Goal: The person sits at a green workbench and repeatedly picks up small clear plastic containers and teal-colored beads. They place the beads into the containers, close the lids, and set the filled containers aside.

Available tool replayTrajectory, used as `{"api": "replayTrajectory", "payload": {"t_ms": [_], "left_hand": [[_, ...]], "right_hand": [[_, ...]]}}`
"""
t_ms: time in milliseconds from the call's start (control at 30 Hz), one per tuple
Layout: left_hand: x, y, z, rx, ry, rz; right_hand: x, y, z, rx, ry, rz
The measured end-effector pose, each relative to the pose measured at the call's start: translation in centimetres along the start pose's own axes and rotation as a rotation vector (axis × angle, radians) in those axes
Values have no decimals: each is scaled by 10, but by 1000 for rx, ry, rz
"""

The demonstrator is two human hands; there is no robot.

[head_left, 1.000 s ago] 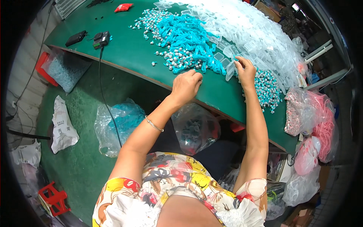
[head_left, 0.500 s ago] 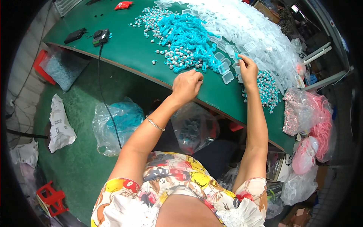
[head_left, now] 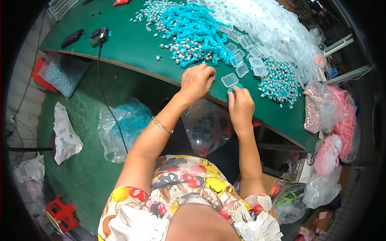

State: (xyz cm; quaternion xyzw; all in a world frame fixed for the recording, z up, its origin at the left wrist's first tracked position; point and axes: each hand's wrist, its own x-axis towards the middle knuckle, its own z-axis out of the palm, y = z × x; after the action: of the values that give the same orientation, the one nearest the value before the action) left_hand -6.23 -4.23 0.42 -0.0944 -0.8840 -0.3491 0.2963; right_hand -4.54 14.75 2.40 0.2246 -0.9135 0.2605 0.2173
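At the table's near edge my left hand (head_left: 197,81) is closed, its fingers curled down; whatever they hold, if anything, is hidden. It is just below a heap of teal cords (head_left: 191,24) and a pile of grey-and-teal earplugs (head_left: 187,52). My right hand (head_left: 242,105) is closed on a coiled teal cord (head_left: 236,87), its fingertips pinching it over the tabletop. Right above that cord lies a small clear plastic case (head_left: 229,80). Further clear cases (head_left: 242,70) lie between the cord heap and a second pile of earplugs (head_left: 278,82) on the right.
A large heap of clear plastic cases (head_left: 277,30) covers the table's far right. On its left are a black device with a cable (head_left: 99,36) and a black pouch (head_left: 72,38). Pink cords in a bag (head_left: 343,132) hang at the right end. Bags and a red stool (head_left: 63,213) stand below.
My right hand has moved left and nearer, from beside the case heap to close by my left hand. A clear case now lies apart from the others there. The left hand stays closed.
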Motion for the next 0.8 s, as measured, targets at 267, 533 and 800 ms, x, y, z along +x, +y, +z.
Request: {"api": "replayTrajectory", "payload": {"t_ms": [267, 533, 800], "left_hand": [[2, -2, -4, 16, -59, -16], [9, -7, -15, 112, -141, 39], [1, -6, -16, -36, -139, 177]], "right_hand": [[28, 22, -30, 54, -53, -141], [14, 40, -18, 61, -126, -136], [11, 17, -23, -2, -106, -49]]}}
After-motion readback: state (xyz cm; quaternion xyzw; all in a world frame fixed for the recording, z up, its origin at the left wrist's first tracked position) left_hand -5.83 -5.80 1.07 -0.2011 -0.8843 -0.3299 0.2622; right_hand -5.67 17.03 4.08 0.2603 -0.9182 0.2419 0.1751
